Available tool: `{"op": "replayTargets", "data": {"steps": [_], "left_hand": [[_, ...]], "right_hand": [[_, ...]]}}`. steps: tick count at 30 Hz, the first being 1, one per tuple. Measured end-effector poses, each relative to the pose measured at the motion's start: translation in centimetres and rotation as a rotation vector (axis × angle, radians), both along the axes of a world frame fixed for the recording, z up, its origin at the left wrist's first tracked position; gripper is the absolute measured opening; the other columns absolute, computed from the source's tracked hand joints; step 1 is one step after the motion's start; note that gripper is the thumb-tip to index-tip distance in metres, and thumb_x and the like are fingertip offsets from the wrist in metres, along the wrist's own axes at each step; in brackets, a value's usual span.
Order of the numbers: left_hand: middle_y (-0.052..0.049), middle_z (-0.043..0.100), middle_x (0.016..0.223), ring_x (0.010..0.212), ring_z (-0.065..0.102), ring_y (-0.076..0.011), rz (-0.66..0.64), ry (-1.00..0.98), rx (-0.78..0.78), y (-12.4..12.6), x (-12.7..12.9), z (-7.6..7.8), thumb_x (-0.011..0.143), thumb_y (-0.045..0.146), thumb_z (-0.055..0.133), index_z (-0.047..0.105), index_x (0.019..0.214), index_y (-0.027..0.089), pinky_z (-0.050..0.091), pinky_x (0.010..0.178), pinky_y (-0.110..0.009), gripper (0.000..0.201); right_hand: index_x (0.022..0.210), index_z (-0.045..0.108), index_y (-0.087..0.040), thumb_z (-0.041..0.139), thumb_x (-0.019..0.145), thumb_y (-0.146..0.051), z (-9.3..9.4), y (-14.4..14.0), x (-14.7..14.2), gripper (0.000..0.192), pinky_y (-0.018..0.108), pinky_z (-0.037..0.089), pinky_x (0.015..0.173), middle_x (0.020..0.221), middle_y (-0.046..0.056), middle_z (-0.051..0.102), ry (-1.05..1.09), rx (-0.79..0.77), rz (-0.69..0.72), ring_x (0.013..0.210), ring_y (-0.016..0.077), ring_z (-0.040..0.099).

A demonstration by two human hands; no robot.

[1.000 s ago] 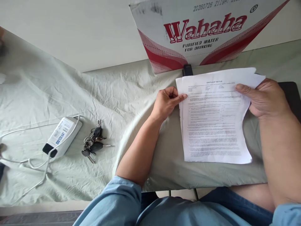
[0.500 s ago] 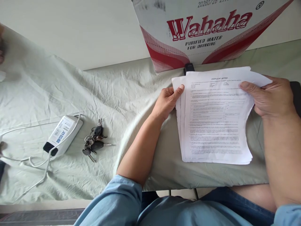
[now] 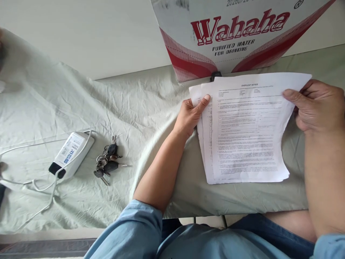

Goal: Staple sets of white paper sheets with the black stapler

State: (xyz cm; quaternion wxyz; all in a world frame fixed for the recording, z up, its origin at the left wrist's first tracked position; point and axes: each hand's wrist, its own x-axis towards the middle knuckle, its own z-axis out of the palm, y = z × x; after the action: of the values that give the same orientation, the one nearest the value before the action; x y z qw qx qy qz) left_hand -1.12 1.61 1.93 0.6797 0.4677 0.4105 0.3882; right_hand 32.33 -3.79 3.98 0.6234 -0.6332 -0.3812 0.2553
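We are pinching the printed sheets (image 3: 244, 129) with both hands, left hand (image 3: 192, 115) thumb clamping their left edge, right hand (image 3: 318, 106) fingers closed on the top-right corner, keys (image 3: 107, 164) lying well left of the left fingers.

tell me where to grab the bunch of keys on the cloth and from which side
Take the bunch of keys by the dark fobs at its middle, pinching from straight above. It lies flat on the cloth, blades splayed outward, with the white charger close on its left.

Printed sheets (image 3: 245, 133) in both hands' grip
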Motion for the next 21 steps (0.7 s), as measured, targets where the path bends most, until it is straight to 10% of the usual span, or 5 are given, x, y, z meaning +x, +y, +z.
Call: {"op": "replayTargets", "data": {"steps": [10, 15, 21], "left_hand": [[-0.012, 0.092, 0.109, 0.127, 0.09, -0.0421, 0.059, -0.002, 0.069, 0.1, 0.0, -0.5, 0.088, 0.092, 0.092, 0.084, 0.111, 0.022, 0.077, 0.107, -0.057, 0.074], [-0.01, 0.089, 0.142, 0.157, 0.077, -0.037, 0.454, -0.108, 0.112, 2.2, -0.8, -1.9, 0.1, 0.084, 0.087, 0.081, 0.126, 0.026, 0.07, 0.125, -0.05, 0.064], [-0.008, 0.082, 0.162, 0.174, 0.062, -0.035, 0.556, -0.18, 0.113, 3.3, -1.4, -2.8, 0.111, 0.08, 0.075, 0.078, 0.144, 0.029, 0.06, 0.141, -0.053, 0.06]], "right_hand": [[0.089, 0.088, -0.028, 0.122, 0.043, -0.071, 0.2, -0.1, -1.4, 0.072, 0.05, 0.067, 0.114, 0.096, 0.003, 0.083, -0.028, 0.002, 0.117, 0.094, 0.0226, 0.075], [0.121, 0.093, -0.034, 0.113, 0.057, -0.086, 1.6, -1.6, 1.3, 0.085, 0.048, 0.073, 0.101, 0.103, 0.006, 0.09, 0.071, -0.405, 0.388, 0.101, 0.0279, 0.084], [0.092, 0.093, -0.023, 0.123, 0.042, -0.067, 1.1, -3.2, 2.1, 0.073, 0.043, 0.079, 0.08, 0.095, 0.01, 0.091, 0.115, -0.702, 0.469, 0.088, 0.0284, 0.087]]}}
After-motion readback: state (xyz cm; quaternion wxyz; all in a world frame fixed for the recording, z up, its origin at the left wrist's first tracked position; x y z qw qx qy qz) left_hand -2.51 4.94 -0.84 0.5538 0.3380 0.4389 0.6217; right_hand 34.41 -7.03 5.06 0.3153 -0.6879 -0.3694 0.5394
